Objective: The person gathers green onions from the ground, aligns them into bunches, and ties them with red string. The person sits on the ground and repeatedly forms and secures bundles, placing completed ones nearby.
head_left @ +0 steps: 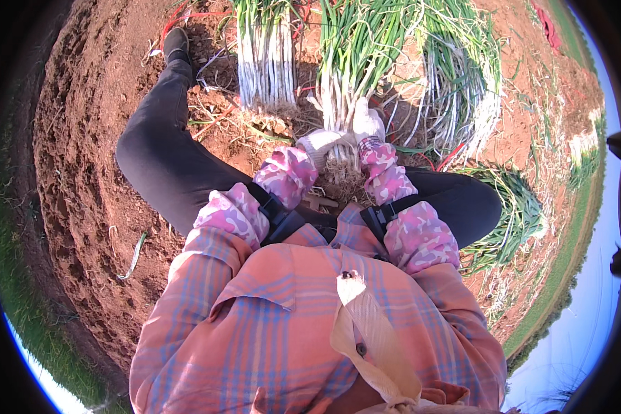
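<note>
A bunch of green onions with white stalks and green tops lies before me, its roots towards my body. My left hand, in a white knit glove, is wrapped across the stalks just above the roots. Pressed against the bunch's right side is my right hand, gloved too, with its fingers around the stalks. Parts of the fingers are hidden behind the onions and the gloves. To the left lies a second, evenly laid bundle of green onions. A large loose heap of green onions spreads to the right.
Red straps lie on the reddish soil among roots and scraps. Beyond my right knee is another pile of green onions. My bent left leg borders the work area. A red cloth lies far right.
</note>
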### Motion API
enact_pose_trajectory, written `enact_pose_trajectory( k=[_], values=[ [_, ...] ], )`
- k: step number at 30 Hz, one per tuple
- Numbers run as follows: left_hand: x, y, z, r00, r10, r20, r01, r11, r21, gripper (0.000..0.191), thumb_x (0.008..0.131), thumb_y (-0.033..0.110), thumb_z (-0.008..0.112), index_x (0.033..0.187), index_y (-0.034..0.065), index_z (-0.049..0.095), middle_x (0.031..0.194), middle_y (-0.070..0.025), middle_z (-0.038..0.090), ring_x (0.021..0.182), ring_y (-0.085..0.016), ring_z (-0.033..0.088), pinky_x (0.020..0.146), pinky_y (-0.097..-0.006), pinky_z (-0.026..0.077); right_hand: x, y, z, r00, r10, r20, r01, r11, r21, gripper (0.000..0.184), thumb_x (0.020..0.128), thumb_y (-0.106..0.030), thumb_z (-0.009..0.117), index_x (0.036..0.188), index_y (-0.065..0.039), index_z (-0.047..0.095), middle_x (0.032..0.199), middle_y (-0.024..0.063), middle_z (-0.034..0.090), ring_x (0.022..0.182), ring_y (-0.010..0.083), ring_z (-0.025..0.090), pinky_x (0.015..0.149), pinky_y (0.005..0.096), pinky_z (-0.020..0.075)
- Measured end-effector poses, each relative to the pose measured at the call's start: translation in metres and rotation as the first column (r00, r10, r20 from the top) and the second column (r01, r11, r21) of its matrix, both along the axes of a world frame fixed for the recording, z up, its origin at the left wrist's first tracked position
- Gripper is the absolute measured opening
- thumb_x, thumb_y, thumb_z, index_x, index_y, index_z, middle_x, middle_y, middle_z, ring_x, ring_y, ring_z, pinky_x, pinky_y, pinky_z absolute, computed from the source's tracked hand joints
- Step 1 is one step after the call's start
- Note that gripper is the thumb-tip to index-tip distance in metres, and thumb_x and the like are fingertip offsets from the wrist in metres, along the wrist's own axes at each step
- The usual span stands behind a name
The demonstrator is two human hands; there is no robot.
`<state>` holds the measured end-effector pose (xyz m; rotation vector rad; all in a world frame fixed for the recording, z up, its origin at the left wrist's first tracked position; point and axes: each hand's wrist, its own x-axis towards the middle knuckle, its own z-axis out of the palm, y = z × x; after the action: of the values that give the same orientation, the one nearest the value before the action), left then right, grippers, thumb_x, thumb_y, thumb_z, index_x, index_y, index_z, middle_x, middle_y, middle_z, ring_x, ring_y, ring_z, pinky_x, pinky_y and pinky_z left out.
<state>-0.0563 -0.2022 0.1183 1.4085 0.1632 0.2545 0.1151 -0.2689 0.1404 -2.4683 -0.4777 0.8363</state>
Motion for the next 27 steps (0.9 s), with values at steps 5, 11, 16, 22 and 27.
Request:
enact_pose_trajectory(
  k=[5, 11, 16, 22, 27],
  values=[
    [-0.002, -0.015, -0.001, 0.998, -0.007, 0.059, 0.038, 0.839, -0.542, 0.029, 0.096, 0.016, 0.069, 0.118, -0.0006, 0.072, 0.106, -0.0134, 0.075, 0.093, -0.019, 0.073, 0.083, -0.0329, 0.060, 0.006, -0.002, -0.008, 0.980, 0.195, -0.035, -0.193, 0.979, 0.060, 0.062, 0.099, -0.055, 0.060, 0.132, -0.002, 0.065, 0.128, 0.0224, 0.069, 0.120, 0.0364, 0.067, 0.101, 0.0436, 0.0523],
    [0.006, -0.005, 0.020, 0.991, -0.041, -0.129, 0.008, 0.968, -0.250, 0.029, 0.101, 0.018, 0.060, 0.116, -0.0027, 0.073, 0.106, -0.0126, 0.076, 0.098, -0.024, 0.073, 0.094, -0.0343, 0.056, 0.014, -0.003, -0.011, 0.310, 0.365, -0.878, 0.442, 0.763, 0.473, 0.061, 0.103, -0.025, 0.063, 0.157, -0.006, 0.039, 0.152, 0.0145, 0.052, 0.134, 0.0312, 0.056, 0.112, 0.0443, 0.0473],
    [0.012, -0.011, 0.033, 0.976, -0.195, 0.095, 0.217, 0.864, -0.455, 0.031, 0.095, 0.019, 0.071, 0.116, -0.0033, 0.073, 0.107, -0.0091, 0.074, 0.102, -0.019, 0.069, 0.095, -0.0355, 0.054, 0.011, -0.016, -0.032, 0.591, 0.438, 0.677, -0.673, 0.731, 0.115, 0.061, 0.104, -0.039, 0.054, 0.151, -0.001, 0.044, 0.146, 0.0256, 0.053, 0.130, 0.0357, 0.058, 0.105, 0.0499, 0.0515],
    [-0.029, -0.004, 0.097, 0.983, -0.183, 0.005, 0.112, 0.583, -0.805, 0.041, 0.073, 0.002, 0.084, 0.112, -0.0019, 0.072, 0.102, -0.0118, 0.075, 0.093, -0.021, 0.072, 0.084, -0.0355, 0.057, 0.019, 0.036, 0.008, 0.732, -0.130, -0.668, 0.571, 0.652, 0.499, 0.057, 0.101, -0.039, 0.057, 0.142, 0.002, 0.051, 0.133, 0.0254, 0.059, 0.119, 0.0342, 0.063, 0.096, 0.0489, 0.0557],
    [-0.039, 0.068, 0.122, 0.980, -0.192, 0.054, 0.176, 0.706, -0.686, 0.045, 0.078, -0.004, 0.078, 0.121, -0.0042, 0.066, 0.102, -0.0141, 0.075, 0.092, -0.025, 0.074, 0.081, -0.0379, 0.062, 0.098, 0.173, 0.113, 0.635, 0.234, -0.736, 0.533, 0.557, 0.637, 0.052, 0.099, -0.036, 0.061, 0.134, 0.002, 0.055, 0.123, 0.0219, 0.064, 0.109, 0.0324, 0.066, 0.089, 0.0470, 0.0583]
  ],
)
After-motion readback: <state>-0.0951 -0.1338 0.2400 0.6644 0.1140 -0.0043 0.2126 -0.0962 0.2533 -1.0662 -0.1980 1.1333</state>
